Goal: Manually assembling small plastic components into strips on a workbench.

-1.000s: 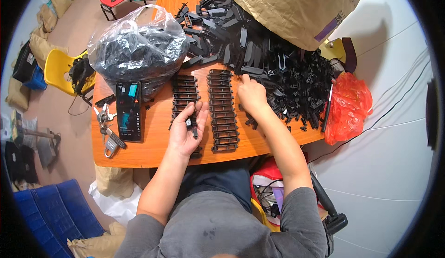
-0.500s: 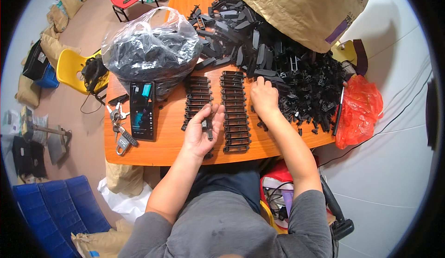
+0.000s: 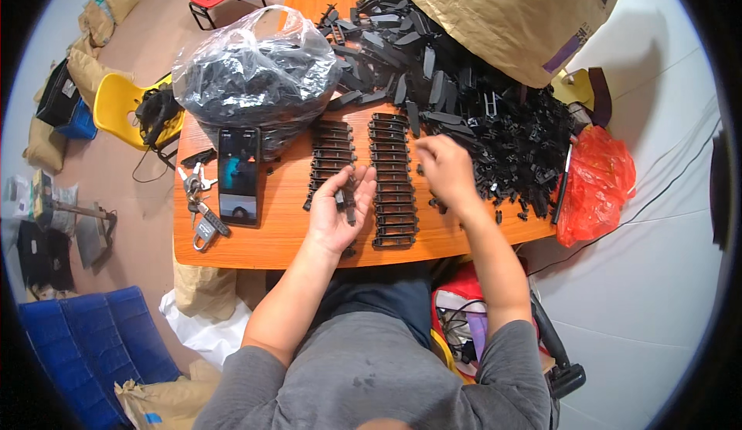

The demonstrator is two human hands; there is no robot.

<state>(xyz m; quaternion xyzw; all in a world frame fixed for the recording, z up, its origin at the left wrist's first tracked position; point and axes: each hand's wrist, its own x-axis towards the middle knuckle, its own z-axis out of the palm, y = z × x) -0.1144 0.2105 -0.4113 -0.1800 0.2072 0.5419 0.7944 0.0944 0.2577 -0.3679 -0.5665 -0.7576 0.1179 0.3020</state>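
Observation:
My left hand (image 3: 338, 212), palm up with its fingers curled, holds small black plastic parts (image 3: 349, 207) over the near end of the left row. Two rows of black ladder-like plastic pieces lie side by side: the left row (image 3: 333, 150) is partly covered by that hand, and the right row (image 3: 393, 186) shows along its full length. Just right of the right row, my right hand (image 3: 447, 169) is bent with its fingers drawn together toward the left; whatever is in them is hidden. Beyond it spreads a heap of small black parts (image 3: 514, 163).
Longer black pieces (image 3: 386, 51) cover the far table beside a brown paper sack (image 3: 518, 20). A clear plastic bag (image 3: 255, 82) of black parts stands left, behind a phone (image 3: 239, 175) and keys with a padlock (image 3: 203, 233). A red plastic bag (image 3: 599, 186) lies at the right edge.
My right hand has drawn back slightly from the heap, and its fingers have turned left toward the right row. My left hand stays nearly in place with the parts. The phone's screen picture has changed.

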